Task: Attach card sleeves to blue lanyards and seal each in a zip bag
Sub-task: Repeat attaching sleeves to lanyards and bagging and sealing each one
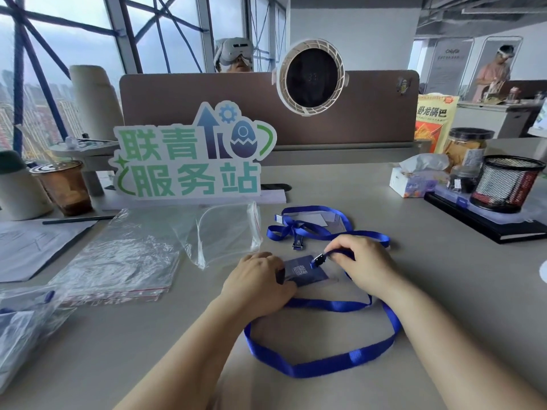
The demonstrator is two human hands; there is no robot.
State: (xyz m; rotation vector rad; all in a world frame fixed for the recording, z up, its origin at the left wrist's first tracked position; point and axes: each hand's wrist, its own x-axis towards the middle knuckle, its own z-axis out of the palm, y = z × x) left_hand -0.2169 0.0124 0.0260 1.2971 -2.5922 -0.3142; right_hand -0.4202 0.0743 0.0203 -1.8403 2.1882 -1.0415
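Sleeve (307,273) (flat on desk (450,294)) gripped by left hand (257,279), lanyard clip (317,259) pinched in right hand (364,261)

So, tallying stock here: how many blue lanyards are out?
2 loose: the near lanyard, looped at front; the far lanyard, behind it. A blue strip inside the left bag may be a third.

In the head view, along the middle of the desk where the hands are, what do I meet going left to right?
Left to right: stack of zip bags → loose zip bag → left hand → card sleeve → right hand, pinching the blue lanyard.
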